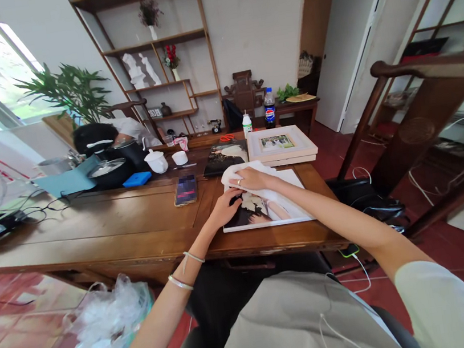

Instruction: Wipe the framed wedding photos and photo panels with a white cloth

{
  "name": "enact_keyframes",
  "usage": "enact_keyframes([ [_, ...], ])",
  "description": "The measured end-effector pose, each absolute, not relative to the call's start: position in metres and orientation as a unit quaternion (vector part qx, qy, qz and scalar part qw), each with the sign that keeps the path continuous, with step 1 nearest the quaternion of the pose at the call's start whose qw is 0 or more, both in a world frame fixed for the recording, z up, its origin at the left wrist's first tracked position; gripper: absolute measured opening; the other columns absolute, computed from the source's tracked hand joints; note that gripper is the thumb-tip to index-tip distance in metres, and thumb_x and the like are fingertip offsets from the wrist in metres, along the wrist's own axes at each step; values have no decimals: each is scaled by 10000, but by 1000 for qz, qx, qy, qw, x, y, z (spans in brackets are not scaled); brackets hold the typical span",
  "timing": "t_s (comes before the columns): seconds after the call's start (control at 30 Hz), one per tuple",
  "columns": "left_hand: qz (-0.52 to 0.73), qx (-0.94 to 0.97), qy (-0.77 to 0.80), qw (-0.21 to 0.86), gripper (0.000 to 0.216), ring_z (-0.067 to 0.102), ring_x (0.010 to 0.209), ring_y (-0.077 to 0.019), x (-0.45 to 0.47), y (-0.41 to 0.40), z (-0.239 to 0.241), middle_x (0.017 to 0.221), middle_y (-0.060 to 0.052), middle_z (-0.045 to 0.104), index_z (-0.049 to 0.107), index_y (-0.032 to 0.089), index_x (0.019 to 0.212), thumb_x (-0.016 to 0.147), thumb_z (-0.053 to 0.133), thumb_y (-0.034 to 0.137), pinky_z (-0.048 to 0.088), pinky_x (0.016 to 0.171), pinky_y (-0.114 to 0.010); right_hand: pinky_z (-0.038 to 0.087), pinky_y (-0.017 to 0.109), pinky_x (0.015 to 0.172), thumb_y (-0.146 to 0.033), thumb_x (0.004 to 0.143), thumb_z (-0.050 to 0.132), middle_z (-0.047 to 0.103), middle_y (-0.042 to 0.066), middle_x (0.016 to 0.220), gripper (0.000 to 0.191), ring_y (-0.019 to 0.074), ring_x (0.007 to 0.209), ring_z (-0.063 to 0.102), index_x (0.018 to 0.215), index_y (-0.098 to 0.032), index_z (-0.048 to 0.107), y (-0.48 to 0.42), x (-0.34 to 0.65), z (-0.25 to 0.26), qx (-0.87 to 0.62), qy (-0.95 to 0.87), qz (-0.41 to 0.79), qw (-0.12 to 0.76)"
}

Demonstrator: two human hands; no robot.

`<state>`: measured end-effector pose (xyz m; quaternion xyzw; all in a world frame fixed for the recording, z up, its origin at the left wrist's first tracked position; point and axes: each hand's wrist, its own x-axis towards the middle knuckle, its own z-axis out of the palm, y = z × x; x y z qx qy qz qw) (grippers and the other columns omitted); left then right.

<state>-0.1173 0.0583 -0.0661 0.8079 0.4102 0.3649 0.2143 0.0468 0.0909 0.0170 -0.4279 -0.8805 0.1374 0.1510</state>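
Note:
A flat photo print (244, 217) with white edges lies near the front of the wooden table. My left hand (226, 208) rests on its left part, fingers stretched out and touching the surface. At the print's upper edge, my right hand (252, 178) is closed on a white cloth (229, 175) and presses it down. White material also shows under my right forearm; I cannot tell whether it is cloth or print. Just beyond lie a dark picture (225, 157) and a white-framed photo (282, 144).
A phone (185, 189) lies left of the print. Farther back stand a white teapot (156, 161), a cup (179, 157), a white bottle (247, 124) and a cola bottle (269, 110). A plastic-lined bin (107, 330) sits on the floor at left. Another person bends behind the table.

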Motion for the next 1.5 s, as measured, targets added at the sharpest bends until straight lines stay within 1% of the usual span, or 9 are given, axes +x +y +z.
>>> enact_keyframes([
  [0.17, 370, 821, 391, 190, 372, 466, 1285, -245, -115, 56, -68, 1318, -75, 571, 633, 170, 1191, 855, 475, 194, 324, 1119, -430, 446, 347, 878, -515, 936, 367, 689, 148, 1100, 484, 282, 1021, 633, 1031, -124, 635, 89, 77, 13, -425, -880, 143, 158],
  [0.43, 373, 820, 394, 182, 391, 425, 1322, -215, -117, 58, -73, 1344, -59, 550, 602, 194, 1239, 871, 472, 222, 302, 1132, -409, 413, 435, 965, -426, 942, 380, 678, 163, 1124, 410, 332, 1135, 572, 1016, -130, 655, 63, 169, -4, -511, -844, 70, 148],
  [0.63, 363, 816, 407, 194, 384, 431, 1317, -224, -119, 60, -72, 1350, -54, 545, 610, 208, 1228, 861, 500, 236, 296, 1133, -422, 274, 514, 1101, -123, 781, 516, 580, 146, 1312, 191, 314, 1303, 435, 762, -156, 703, -20, 159, -10, -357, -921, -13, 153],
  [0.77, 361, 812, 412, 201, 388, 441, 1309, -224, -119, 59, -69, 1349, -43, 547, 609, 218, 1234, 863, 495, 241, 305, 1130, -409, 248, 462, 1138, -89, 744, 537, 534, 139, 1367, 175, 267, 1348, 384, 692, -160, 688, -55, 146, -4, -297, -943, 19, 147],
  [0.9, 368, 818, 396, 196, 385, 430, 1317, -221, -120, 59, -71, 1354, -53, 541, 605, 214, 1236, 870, 490, 248, 296, 1133, -416, 204, 485, 1145, -349, 893, 508, 498, 155, 1398, 316, 292, 1359, 364, 734, -144, 690, -22, 151, -4, -346, -927, 27, 140],
  [1.0, 373, 822, 384, 193, 386, 421, 1324, -228, -121, 60, -74, 1367, -81, 526, 602, 186, 1238, 878, 485, 262, 293, 1131, -425, 184, 553, 1119, -484, 914, 444, 459, 198, 1418, 448, 334, 1393, 285, 908, -113, 695, 25, 158, -6, -409, -906, -1, 110],
  [1.17, 373, 819, 384, 205, 378, 419, 1326, -219, -123, 61, -75, 1367, -68, 527, 606, 208, 1232, 874, 493, 250, 280, 1136, -423, 267, 576, 1056, -393, 954, 360, 459, 238, 1400, 449, 349, 1384, 289, 1128, -87, 639, 60, 155, -7, -484, -872, -44, 60],
  [1.33, 392, 787, 401, 256, 387, 437, 1312, -220, -118, 65, -72, 1295, -55, 592, 648, 200, 1162, 791, 547, 163, 289, 1134, -405, 293, 586, 1027, -260, 862, 497, 470, 179, 1403, 305, 384, 1333, 340, 1074, -151, 688, 10, 121, -8, -447, -889, -85, 47],
  [1.5, 418, 733, 465, 267, 425, 570, 1167, -228, -110, 69, -70, 1198, -55, 655, 674, 193, 1108, 718, 545, 83, 371, 1080, -401, 265, 600, 1042, -212, 801, 539, 442, 273, 1382, 317, 418, 1322, 348, 1043, -93, 705, -55, 68, -12, -395, -915, -64, 54],
])
